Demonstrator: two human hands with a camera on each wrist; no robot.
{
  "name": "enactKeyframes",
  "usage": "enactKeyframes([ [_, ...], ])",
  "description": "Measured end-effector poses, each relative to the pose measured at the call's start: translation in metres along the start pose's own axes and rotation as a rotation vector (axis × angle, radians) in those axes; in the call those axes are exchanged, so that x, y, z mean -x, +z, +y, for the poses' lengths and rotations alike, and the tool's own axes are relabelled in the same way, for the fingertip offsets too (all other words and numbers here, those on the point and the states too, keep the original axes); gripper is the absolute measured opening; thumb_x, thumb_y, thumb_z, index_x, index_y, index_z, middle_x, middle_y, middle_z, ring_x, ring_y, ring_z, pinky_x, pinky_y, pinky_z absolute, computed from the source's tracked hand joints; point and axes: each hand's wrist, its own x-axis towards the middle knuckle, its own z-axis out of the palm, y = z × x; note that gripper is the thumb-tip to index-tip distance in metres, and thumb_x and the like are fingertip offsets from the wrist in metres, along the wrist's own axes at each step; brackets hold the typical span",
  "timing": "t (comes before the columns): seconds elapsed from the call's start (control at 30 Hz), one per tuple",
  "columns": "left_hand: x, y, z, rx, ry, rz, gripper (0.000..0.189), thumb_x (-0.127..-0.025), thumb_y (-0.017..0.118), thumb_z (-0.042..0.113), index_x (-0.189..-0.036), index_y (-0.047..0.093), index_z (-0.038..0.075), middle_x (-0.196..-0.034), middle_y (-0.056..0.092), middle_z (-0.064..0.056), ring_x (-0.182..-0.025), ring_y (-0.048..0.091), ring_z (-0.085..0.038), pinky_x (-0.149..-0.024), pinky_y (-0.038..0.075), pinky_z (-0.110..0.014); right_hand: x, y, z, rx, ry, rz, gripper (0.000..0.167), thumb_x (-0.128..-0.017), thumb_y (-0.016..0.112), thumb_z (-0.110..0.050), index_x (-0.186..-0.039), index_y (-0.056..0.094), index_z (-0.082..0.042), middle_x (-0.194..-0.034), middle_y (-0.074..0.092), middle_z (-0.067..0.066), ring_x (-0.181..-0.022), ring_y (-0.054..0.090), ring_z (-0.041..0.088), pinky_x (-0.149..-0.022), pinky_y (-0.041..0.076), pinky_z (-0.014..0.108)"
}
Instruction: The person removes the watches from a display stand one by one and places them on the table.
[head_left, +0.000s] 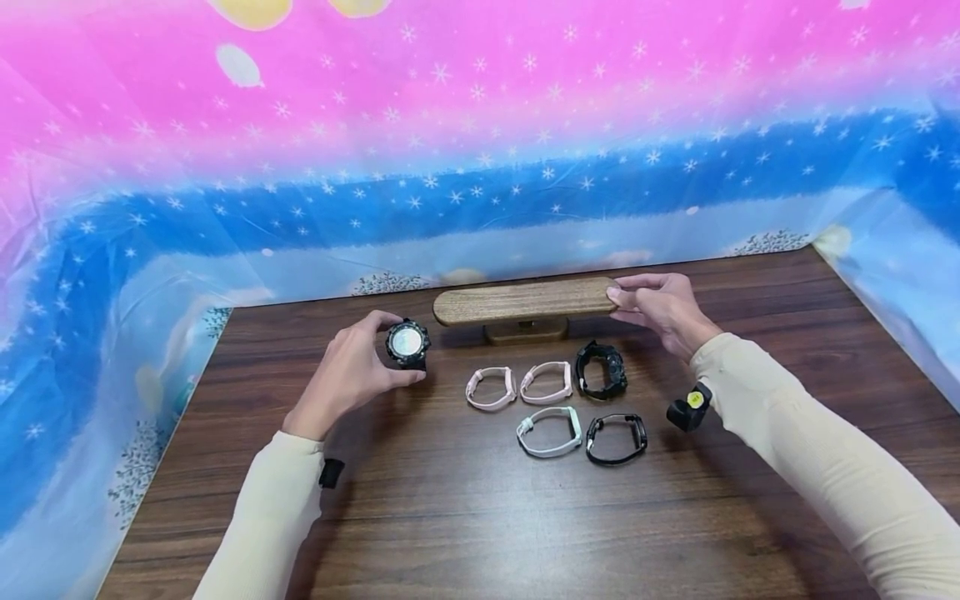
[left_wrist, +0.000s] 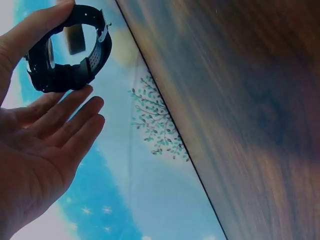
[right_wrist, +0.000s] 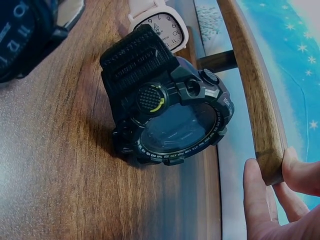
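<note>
In my left hand is a chunky black digital watch, pinched between thumb and fingers near the left end of a wooden stand. The left wrist view shows its closed strap loop from the side, thumb on one edge and fingertips under the other. My right hand pinches the right end of the stand's rounded wooden bar. Below the bar is its short base. Just in front of the right hand, another chunky black watch rests on the table, strap closed.
Two pale pink watches, a mint-white watch and a slim black watch stand on their looped straps on the brown wooden table. A pink and blue snowflake cloth hangs behind the table's back edge.
</note>
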Motion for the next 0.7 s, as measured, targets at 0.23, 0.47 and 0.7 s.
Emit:
enactKeyframes([
  [0.23, 0.014, 0.005, 0.011, -0.001, 0.069, -0.012, 0.077, -0.068, 0.095, 0.027, -0.129, 0.056, 0.002, -0.124, 0.064, -0.015, -0.116, 0.060, -0.038, -0.101, 0.049, -0.057, -0.001, -0.002, 0.001, 0.001, -0.003, 0.004, 0.050, -0.095, 0.067, 0.002, -0.140, 0.048, 0.012, -0.121, 0.056, 0.011, -0.087, 0.068, 0.007, -0.097, 0.057, 0.035],
  [0.47, 0.028, 0.016, 0.020, -0.002, 0.128, -0.022, 0.073, -0.068, 0.096, 0.028, -0.126, 0.059, 0.004, -0.120, 0.063, -0.012, -0.109, 0.063, -0.035, -0.092, 0.054, -0.055, 0.000, -0.003, 0.001, -0.007, -0.003, 0.006, 0.049, -0.095, 0.067, 0.002, -0.140, 0.048, 0.012, -0.121, 0.056, 0.011, -0.087, 0.067, 0.007, -0.097, 0.057, 0.035],
  [0.7, 0.040, 0.028, 0.028, -0.021, 0.156, -0.012, 0.073, -0.067, 0.096, 0.028, -0.127, 0.061, 0.006, -0.119, 0.062, -0.010, -0.104, 0.065, -0.033, -0.088, 0.055, -0.056, 0.000, -0.002, 0.001, 0.001, -0.001, 0.002, 0.048, -0.096, 0.066, 0.002, -0.140, 0.049, 0.011, -0.123, 0.056, 0.011, -0.088, 0.068, 0.008, -0.098, 0.057, 0.036],
])
